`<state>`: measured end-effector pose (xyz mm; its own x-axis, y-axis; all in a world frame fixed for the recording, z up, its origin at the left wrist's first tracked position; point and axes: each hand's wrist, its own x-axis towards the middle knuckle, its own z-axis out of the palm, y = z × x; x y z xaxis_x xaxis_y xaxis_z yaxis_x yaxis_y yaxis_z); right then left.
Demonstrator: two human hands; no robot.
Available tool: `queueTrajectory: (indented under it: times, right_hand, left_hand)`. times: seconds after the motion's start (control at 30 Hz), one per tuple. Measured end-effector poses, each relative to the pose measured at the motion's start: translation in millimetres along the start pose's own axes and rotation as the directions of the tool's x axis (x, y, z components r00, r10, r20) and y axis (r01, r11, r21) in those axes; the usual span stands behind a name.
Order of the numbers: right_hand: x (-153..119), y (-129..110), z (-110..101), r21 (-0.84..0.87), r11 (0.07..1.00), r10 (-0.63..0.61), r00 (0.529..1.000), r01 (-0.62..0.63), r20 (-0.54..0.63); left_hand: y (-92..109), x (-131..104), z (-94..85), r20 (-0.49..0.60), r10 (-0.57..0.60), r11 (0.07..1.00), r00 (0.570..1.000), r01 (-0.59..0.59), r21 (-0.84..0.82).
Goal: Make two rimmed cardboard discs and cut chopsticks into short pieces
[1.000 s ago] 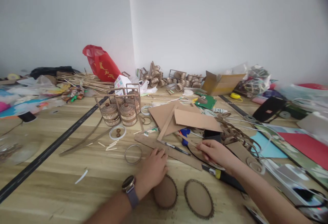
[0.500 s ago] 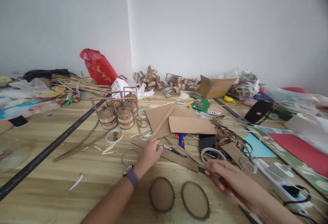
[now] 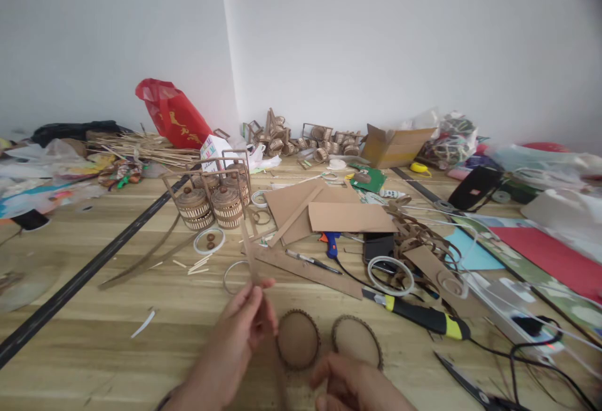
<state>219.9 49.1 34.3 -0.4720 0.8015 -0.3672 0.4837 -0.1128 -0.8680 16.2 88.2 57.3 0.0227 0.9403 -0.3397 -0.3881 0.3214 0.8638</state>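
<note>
My left hand (image 3: 239,329) is closed on a thin brown strip (image 3: 251,254), gripped between thumb and fingers. The strip stands up toward the lidded baskets and runs down below the hand, blurred. My right hand (image 3: 357,386) is at the bottom edge, fingers curved and apart, with nothing seen in them; part of it is cut off. Just beyond it lie two round cardboard discs with braided rims, the left disc (image 3: 298,340) and the right disc (image 3: 357,336). The right hand overlaps the lower edge of the right disc.
Small lidded baskets (image 3: 228,207) with handles stand at left centre. Cardboard sheets (image 3: 350,217), a pen (image 3: 313,261), a blue glue gun (image 3: 332,243), a yellow-black corded tool (image 3: 423,317) and scissors (image 3: 470,386) lie about. A power strip (image 3: 517,317) is at right.
My left hand has come back toward me and now grips the strip. My right hand has moved left and down from beside the corded tool, leaving that tool in plain view.
</note>
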Motion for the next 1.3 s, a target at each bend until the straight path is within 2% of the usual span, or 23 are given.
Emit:
queueTrajectory:
  times: [0.1,0.17,0.2,0.27,0.33,0.37,0.4,0.43,0.5,0.57,0.6,0.67,0.73,0.8,0.9,1.1,1.3]
  right_hand:
    - [-1,6,-27,-0.253,0.967,-0.045,0.985,0.001,-0.167]
    - [-1,13,-53,-0.484,0.873,-0.102,0.948,-0.059,-0.3]
    - [-1,17,-66,-0.573,0.813,-0.128,0.928,-0.104,-0.35]
    - [3,26,-88,-0.637,0.754,-0.147,0.904,-0.16,-0.401]
    - [10,33,-100,-0.672,0.722,-0.166,0.9,-0.167,-0.402]
    - [14,34,-103,-0.691,0.705,-0.179,0.903,-0.16,-0.392]
    - [19,34,-104,-0.71,0.688,-0.191,0.907,-0.15,-0.376]
    - [23,33,-104,-0.729,0.671,-0.201,0.912,-0.139,-0.358]
    - [32,28,-101,-0.764,0.635,-0.22,0.922,-0.113,-0.319]
    - [41,22,-97,-0.795,0.599,-0.234,0.927,-0.1,-0.293]
    - [44,20,-96,-0.807,0.582,-0.237,0.928,-0.101,-0.287]
    - [50,17,-96,-0.826,0.551,-0.238,0.928,-0.115,-0.287]
    - [54,17,-98,-0.841,0.528,-0.237,0.93,-0.119,-0.281]
    - [56,18,-100,-0.851,0.515,-0.24,0.935,-0.104,-0.26]
    - [58,21,-103,-0.857,0.511,-0.249,0.942,-0.07,-0.225]
    - [64,25,-108,-0.849,0.529,-0.254,0.95,-0.023,-0.184]
    - [64,23,-111,-0.827,0.562,-0.242,0.956,-0.001,-0.166]
  left_hand:
    - [7,-5,-52.4,-0.197,0.118,0.961,0.973,-0.062,0.271]
    - [9,-4,-95.3,-0.225,0.219,0.845,0.949,-0.07,0.53]
    - [10,-2,-115.6,-0.216,0.271,0.746,0.938,-0.063,0.662]
    - [11,3,-146.5,-0.166,0.447,0.482,0.879,-0.08,0.872]
    - [11,7,-157.8,-0.025,0.655,0.186,0.755,-0.128,0.974]
    - [9,8,-155.0,0.057,0.703,0.061,0.709,-0.14,0.988]
    - [6,9,-146.8,0.132,0.715,-0.034,0.687,-0.154,0.987]
    - [1,9,-133.9,0.199,0.681,-0.083,0.705,-0.196,0.977]
    - [-13,7,-98.8,0.31,0.508,-0.108,0.804,-0.298,0.949]
    - [-27,5,-59.5,0.376,0.287,-0.113,0.881,-0.359,0.927]
    - [-33,4,-41.4,0.398,0.17,-0.108,0.902,-0.384,0.917]
    - [-40,3,-12.7,0.404,-0.012,-0.087,0.915,-0.403,0.911]
    - [-41,4,3.3,0.391,-0.092,-0.068,0.916,-0.397,0.915]
    - [-40,6,7.6,0.408,-0.1,-0.045,0.907,-0.414,0.909]
    - [-38,9,1.1,0.425,-0.072,-0.029,0.902,-0.428,0.903]
    - [-28,24,-27.3,0.361,0.053,-0.083,0.931,-0.356,0.931]
    - [-18,37,-55.2,0.341,0.144,-0.107,0.929,-0.328,0.938]
